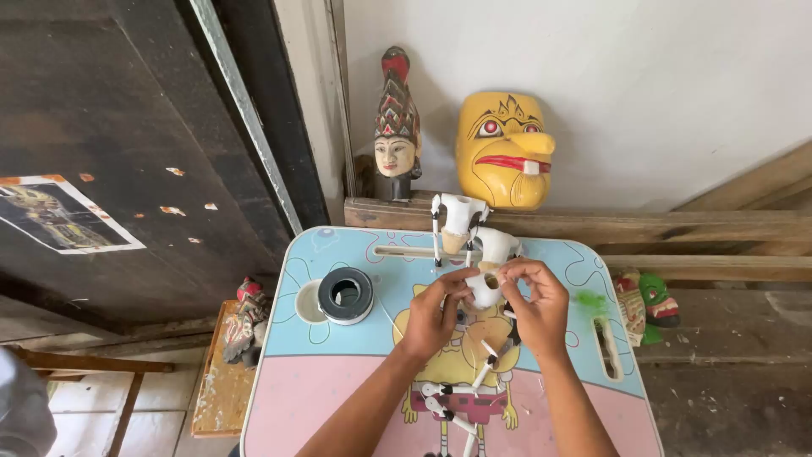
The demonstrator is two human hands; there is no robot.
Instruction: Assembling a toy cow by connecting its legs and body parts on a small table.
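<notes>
Both hands pinch a white puppet body (485,288), held just above the tabletop (338,381): left hand (436,311) on its left side, right hand (534,305) on its right. It looks like assembly work; thin white limbs (461,398) dangle below. Beyond the hands stands another white torso (461,216); left, a tape roll (345,295).

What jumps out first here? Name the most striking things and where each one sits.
The big yellow carved wooden mask with red eyes leans against the white wall at the back, beside a painted puppet head with a tall pointed crown. In the middle, the left hand and right hand together hold a white puppet torso piece over the pastel blue and pink cartoon table.
</notes>
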